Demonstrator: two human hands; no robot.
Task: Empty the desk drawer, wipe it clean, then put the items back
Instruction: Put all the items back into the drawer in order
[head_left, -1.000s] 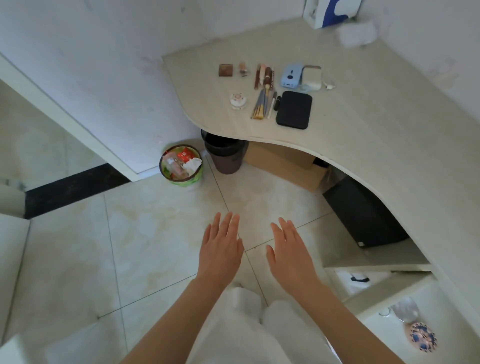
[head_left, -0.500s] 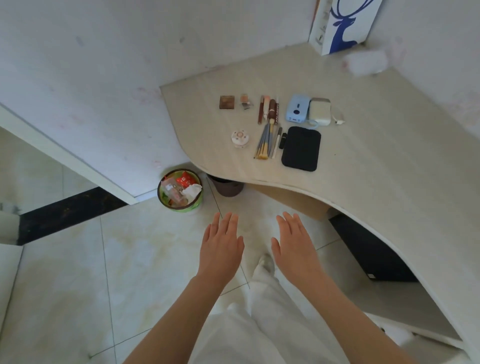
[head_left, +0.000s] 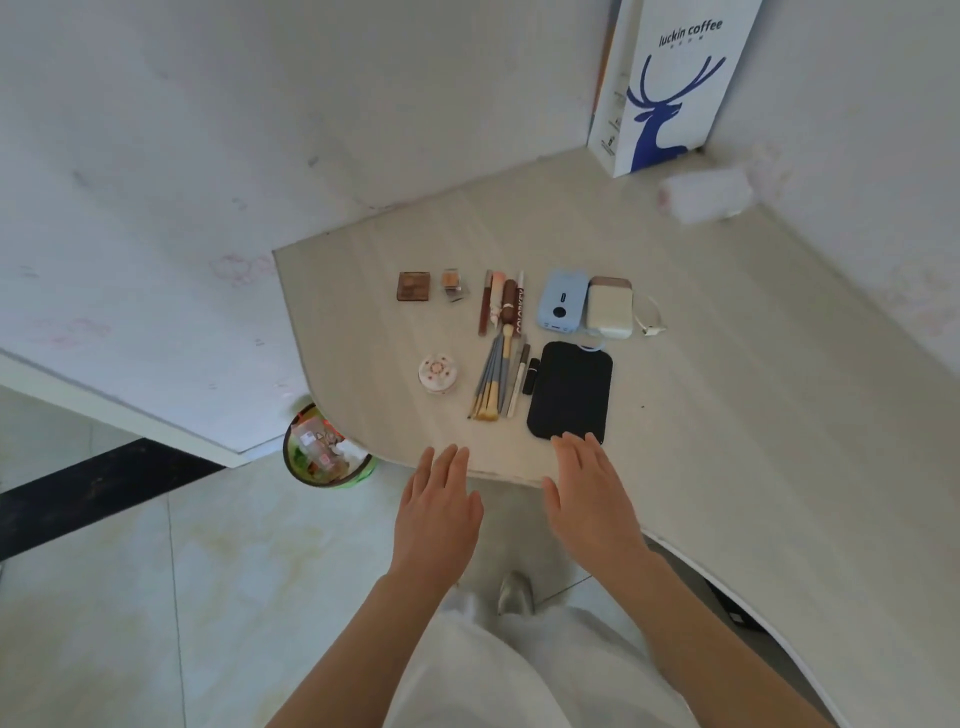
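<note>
Small items lie in rows on the pale desk (head_left: 727, 415): a brown compact (head_left: 413, 286), a small orange case (head_left: 451, 280), lip pencils and tubes (head_left: 503, 304), a bundle of makeup brushes (head_left: 493, 382), a round patterned tin (head_left: 438, 372), a blue power bank (head_left: 562, 300), a white power bank (head_left: 609, 307) with its cable, and a black pouch (head_left: 570, 389). My left hand (head_left: 439, 512) hovers flat at the desk's front edge, holding nothing. My right hand (head_left: 592, 499) is flat too, its fingertips at the pouch's near edge. The drawer is out of view.
A white cloth (head_left: 706, 195) lies at the back right of the desk beside a white and blue paper bag (head_left: 665, 88). A green bin (head_left: 324, 452) full of rubbish stands on the tiled floor under the desk's left corner. Walls close the desk's back and right.
The view has swung up from the floor and open drawer to the desk top. Both hands have moved forward, still flat and empty, and now reach the desk's front edge.
</note>
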